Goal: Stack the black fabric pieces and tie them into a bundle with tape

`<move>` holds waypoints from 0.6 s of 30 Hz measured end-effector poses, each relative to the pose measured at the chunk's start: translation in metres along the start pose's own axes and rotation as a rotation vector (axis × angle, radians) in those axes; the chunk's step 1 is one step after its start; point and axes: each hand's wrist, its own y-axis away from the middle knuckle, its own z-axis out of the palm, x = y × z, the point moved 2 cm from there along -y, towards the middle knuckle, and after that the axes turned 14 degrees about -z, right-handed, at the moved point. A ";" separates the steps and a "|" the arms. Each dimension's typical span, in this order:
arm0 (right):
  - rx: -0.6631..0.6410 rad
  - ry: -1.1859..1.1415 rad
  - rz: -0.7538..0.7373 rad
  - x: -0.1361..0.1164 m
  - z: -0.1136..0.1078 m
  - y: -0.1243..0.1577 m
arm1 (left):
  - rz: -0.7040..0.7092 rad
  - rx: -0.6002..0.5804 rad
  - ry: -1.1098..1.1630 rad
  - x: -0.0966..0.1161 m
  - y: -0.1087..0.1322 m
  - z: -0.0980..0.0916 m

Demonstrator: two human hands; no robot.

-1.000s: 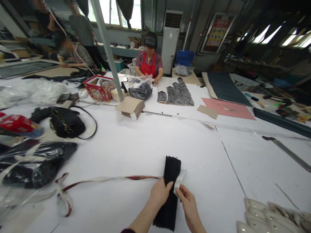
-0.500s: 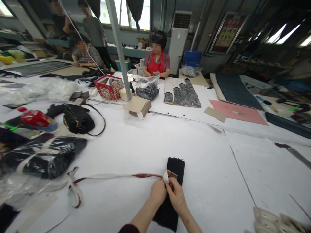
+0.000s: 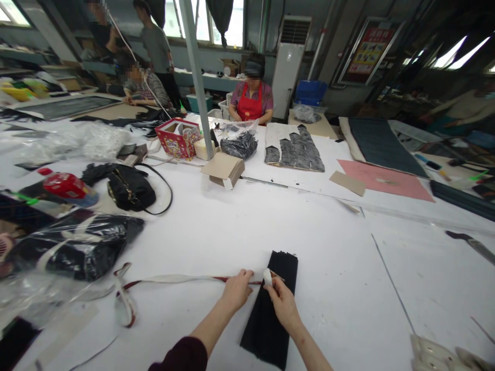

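Observation:
A folded stack of black fabric [image 3: 266, 330] lies lengthwise on the white table, near its front edge. Across its upper part runs a long white and dark red strap [image 3: 174, 279], which trails off to the left and curls into a loop. The strap's folded end is pinched in my right hand [image 3: 281, 299], over the black fabric. My left hand [image 3: 236, 291] rests on the strap just left of the fabric, its fingers apart and slightly bent, holding nothing that I can see.
A black handbag [image 3: 131, 188], a red bottle [image 3: 65, 185] and a plastic-wrapped bundle [image 3: 85, 247] lie at the left. Further back stand a cardboard box [image 3: 223, 167] and a metal post [image 3: 197, 77]. A person in a red apron [image 3: 249, 105] sits opposite.
My left hand has let go of the strap's folded end and moved left, its fingers opening. My right hand still grips the end. The view has shifted slightly.

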 end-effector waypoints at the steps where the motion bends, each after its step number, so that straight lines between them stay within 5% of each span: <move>1: -0.005 -0.007 0.004 0.001 0.000 -0.002 | 0.000 -0.012 -0.036 -0.001 -0.002 -0.001; 10: -0.053 0.034 0.028 -0.007 -0.002 -0.009 | 0.148 -0.053 -0.229 0.013 -0.003 -0.036; 18: -0.112 0.065 0.023 -0.018 -0.001 -0.012 | 0.374 -0.174 -0.205 0.049 0.028 -0.063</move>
